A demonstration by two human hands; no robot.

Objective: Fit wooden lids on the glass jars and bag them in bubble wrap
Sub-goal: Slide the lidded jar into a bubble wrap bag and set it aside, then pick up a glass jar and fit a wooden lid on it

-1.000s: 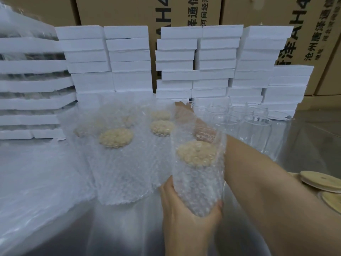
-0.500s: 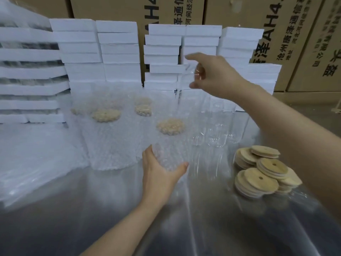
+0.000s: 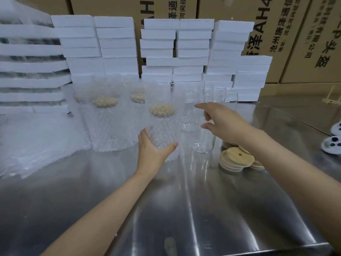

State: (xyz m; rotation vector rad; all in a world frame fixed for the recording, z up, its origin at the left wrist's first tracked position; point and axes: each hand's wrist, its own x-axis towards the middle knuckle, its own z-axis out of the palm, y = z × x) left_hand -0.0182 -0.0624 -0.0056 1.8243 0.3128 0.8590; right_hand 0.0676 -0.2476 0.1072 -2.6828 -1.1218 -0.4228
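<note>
Several wrapped jars (image 3: pixel 105 115) done, centre-left. Left hand (image 3: pixel 153 156) grips the front wrapped jar (image 3: pixel 162 124), right hand (image 3: pixel 225 122) clutches a bare jar (image 3: pixel 203 143) near its rim. Lids (image 3: pixel 238 159) and spare jars (image 3: pixel 217 93) wait at right.

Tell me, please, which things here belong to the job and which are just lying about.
Job: bagged jar in the left hand; bare jar in the right hand; wooden lids; other bagged jars; spare bare jars.
Lying about: white foam boxes; cardboard cartons; shoes.
</note>
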